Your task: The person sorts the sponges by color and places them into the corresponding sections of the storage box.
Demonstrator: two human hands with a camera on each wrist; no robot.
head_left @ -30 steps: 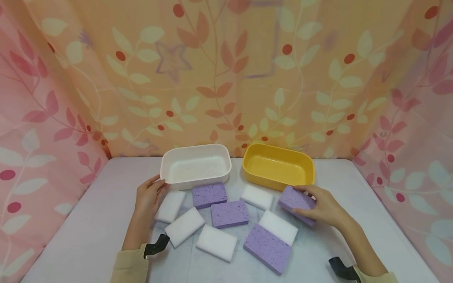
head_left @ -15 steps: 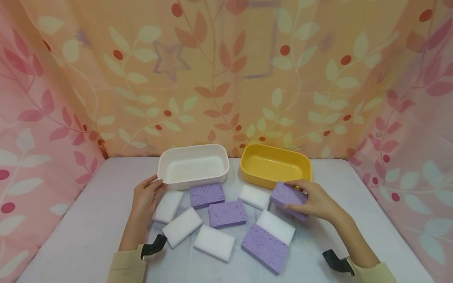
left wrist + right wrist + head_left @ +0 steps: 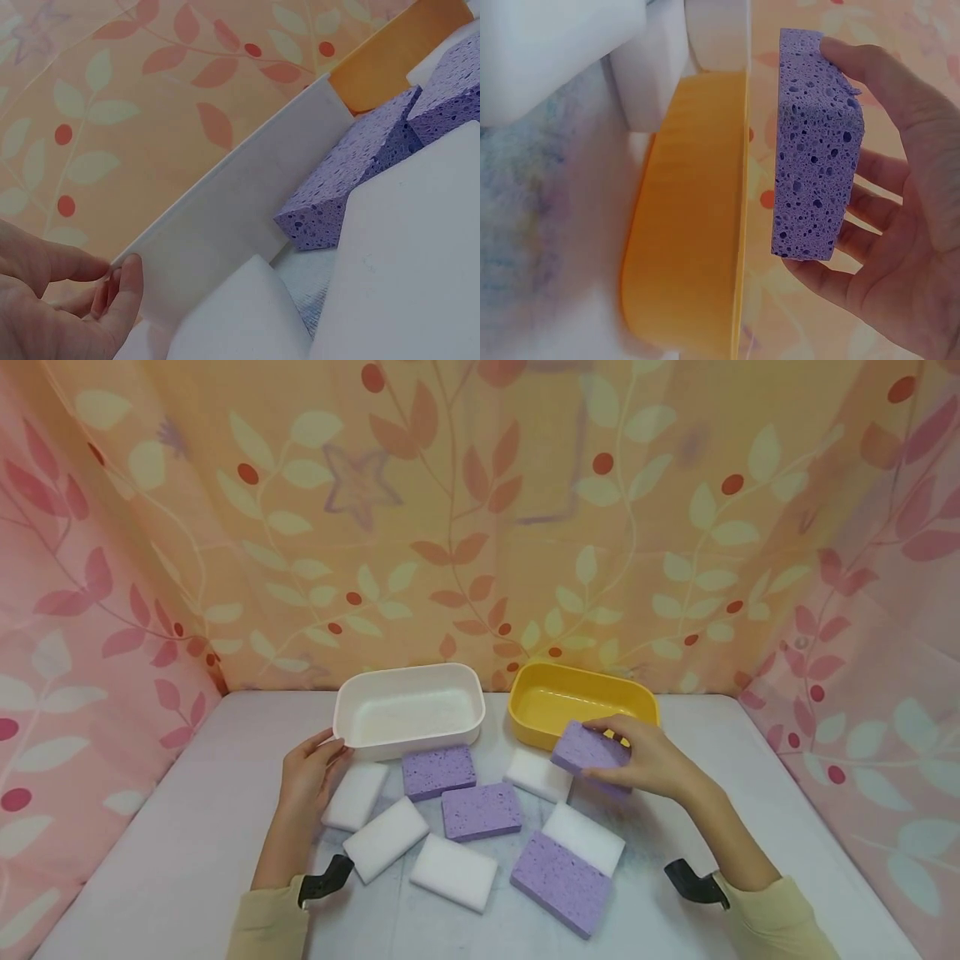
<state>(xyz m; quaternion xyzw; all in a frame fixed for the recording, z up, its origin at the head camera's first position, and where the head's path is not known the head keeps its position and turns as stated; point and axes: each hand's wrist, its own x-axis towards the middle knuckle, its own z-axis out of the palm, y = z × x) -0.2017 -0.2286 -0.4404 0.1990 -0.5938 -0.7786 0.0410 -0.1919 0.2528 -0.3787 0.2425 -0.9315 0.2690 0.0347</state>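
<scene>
My right hand (image 3: 651, 758) grips a purple sponge (image 3: 588, 752) between thumb and fingers. In the head view the sponge overlaps the front rim of the yellow bin (image 3: 536, 727); the right wrist view shows it held above the level of that rim, tilted. At the left, my left hand (image 3: 306, 777) pinches the near left corner of the white bin (image 3: 408, 750) with thumb and fingertips, seen close in the left wrist view, where the thumb and fingers (image 3: 129, 289) meet at the rim. Both bins show bare floors in the head view.
Several white sponges (image 3: 453, 872) and further purple sponges (image 3: 482, 812) lie scattered on the pale table (image 3: 172, 827) in front of the bins. One purple sponge (image 3: 562, 883) lies against a white one (image 3: 583, 837). A patterned curtain (image 3: 450, 527) stands behind and at both sides.
My right hand has lifted the purple sponge and carried it left and forward, up to the yellow bin's front rim. The left hand stays on the white bin.
</scene>
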